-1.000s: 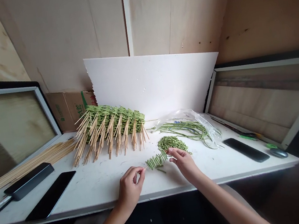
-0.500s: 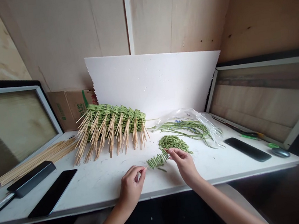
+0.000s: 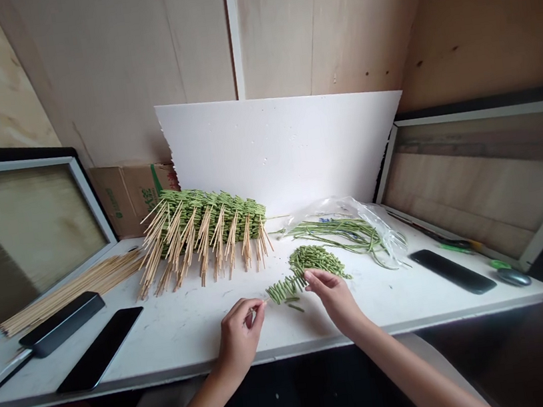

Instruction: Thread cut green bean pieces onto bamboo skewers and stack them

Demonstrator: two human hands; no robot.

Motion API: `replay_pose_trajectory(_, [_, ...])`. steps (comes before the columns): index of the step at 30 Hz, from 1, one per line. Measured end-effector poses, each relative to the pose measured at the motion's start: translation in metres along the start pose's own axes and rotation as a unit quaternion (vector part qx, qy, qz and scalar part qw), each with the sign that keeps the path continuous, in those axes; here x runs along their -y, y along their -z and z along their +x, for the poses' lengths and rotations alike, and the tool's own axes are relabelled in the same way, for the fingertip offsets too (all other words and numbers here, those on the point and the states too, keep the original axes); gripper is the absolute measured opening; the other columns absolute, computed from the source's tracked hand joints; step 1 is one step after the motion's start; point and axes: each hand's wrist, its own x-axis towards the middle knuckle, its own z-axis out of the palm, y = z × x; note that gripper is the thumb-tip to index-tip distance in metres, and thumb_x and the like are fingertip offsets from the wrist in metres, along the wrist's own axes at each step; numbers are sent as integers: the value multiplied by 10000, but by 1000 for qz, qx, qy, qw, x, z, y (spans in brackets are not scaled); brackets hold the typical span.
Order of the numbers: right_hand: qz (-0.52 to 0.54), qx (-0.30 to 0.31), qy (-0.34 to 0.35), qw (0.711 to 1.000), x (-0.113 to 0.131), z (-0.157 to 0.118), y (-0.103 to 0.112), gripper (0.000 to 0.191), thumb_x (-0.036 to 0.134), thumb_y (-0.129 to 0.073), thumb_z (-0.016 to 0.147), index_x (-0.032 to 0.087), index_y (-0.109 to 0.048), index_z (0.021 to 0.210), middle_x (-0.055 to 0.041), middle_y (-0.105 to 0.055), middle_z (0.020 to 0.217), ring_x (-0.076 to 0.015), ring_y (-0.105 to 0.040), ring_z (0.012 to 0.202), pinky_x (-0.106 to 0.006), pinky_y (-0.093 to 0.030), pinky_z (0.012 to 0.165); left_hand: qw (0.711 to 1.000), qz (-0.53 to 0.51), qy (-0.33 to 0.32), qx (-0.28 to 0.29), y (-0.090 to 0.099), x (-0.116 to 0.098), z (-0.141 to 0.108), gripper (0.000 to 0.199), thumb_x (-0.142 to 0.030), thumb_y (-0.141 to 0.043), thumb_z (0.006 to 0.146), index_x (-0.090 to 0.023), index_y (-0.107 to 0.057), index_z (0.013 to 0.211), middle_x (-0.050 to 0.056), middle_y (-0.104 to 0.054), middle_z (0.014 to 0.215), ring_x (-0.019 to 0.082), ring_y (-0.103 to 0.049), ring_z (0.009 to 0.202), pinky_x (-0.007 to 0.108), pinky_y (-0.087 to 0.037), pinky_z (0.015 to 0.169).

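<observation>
From the head camera, we're right over the worktop, and our left hand is pinching the bare end of a thin skewer. Follow it rightward and there's our skewered row of green bean pieces, just above the surface between the two hands. Our right hand is closed in a pinch at the row's right end; whether the fingertips have a bean piece or the skewer's tip, we can't tell.

A loose bean piece lies just below the row. Crowding in right behind the right hand's fingers, a heap of cut bean pieces; beyond that, long uncut beans partly inside a clear plastic bag.

Over to the left, loaded bean skewers are stacked high, sticks fanning towards us, with bare skewers beside them. Nearer, a black box-shaped device and a black phone. Far right: another phone, then a computer mouse. A white board walls off the back.
</observation>
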Motion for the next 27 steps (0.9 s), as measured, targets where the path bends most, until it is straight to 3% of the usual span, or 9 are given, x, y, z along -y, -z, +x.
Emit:
replay_pose_trajectory(4, [-137, 42, 81, 986, 9, 0, 3, 349, 606, -626, 927, 320, -814, 990, -83, -737, 1208, -347, -608, 1105, -477, -471, 869, 999, 5, 24, -26, 1, -1, 2, 137, -276, -595, 999, -187, -688, 949, 34, -699, 810, 136, -581, 629, 245, -478, 645])
replay_pose_trajectory(10, [-349, 99, 212, 907, -10, 2, 5, 157, 477, -720, 888, 377, -822, 954, -102, -724, 1012, -384, -503, 1067, -581, -372, 953, 999, 14, 26, -25, 0, -1, 2, 124, -274, -595, 999, -190, -674, 953, 25, -699, 829, 126, -552, 605, 245, -472, 642])
replay_pose_trajectory(14, [-385, 106, 224, 889, -19, 4, 4, 131, 433, -711, 896, 356, -815, 874, -107, -722, 976, -379, -498, 1048, -572, -385, 911, 999, 16, 25, -23, 0, -1, 1, 120, -268, -593, 999, -190, -673, 956, 23, -695, 823, 125, -548, 605, 241, -467, 641])
replay_pose_trajectory(21, [-384, 84, 198, 898, -10, 3, 6, 240, 491, -661, 922, 279, -760, 869, -92, -739, 931, -343, -563, 1020, -496, -435, 897, 999, 25, 18, -28, 1, -2, 2, 142, -285, -595, 1000, -188, -675, 934, 21, -686, 792, 122, -536, 596, 237, -461, 636])
replay_pose_trajectory(24, [-325, 54, 130, 935, -3, 10, 15, 327, 554, -675, 897, 249, -759, 980, -98, -748, 994, -310, -619, 950, -432, -477, 812, 999, 23, 17, -29, 0, -1, 2, 145, -292, -595, 1001, -189, -673, 935, 20, -681, 786, 124, -536, 599, 238, -463, 638])
replay_pose_trajectory(27, [-197, 65, 44, 977, 5, 18, 24, 371, 578, -707, 868, 236, -762, 1002, -84, -738, 1001, -246, -631, 851, -353, -474, 718, 999, 22, 18, -29, 0, 0, 1, 137, -297, -606, 996, -193, -673, 939, 17, -677, 786, 124, -534, 598, 238, -463, 639])
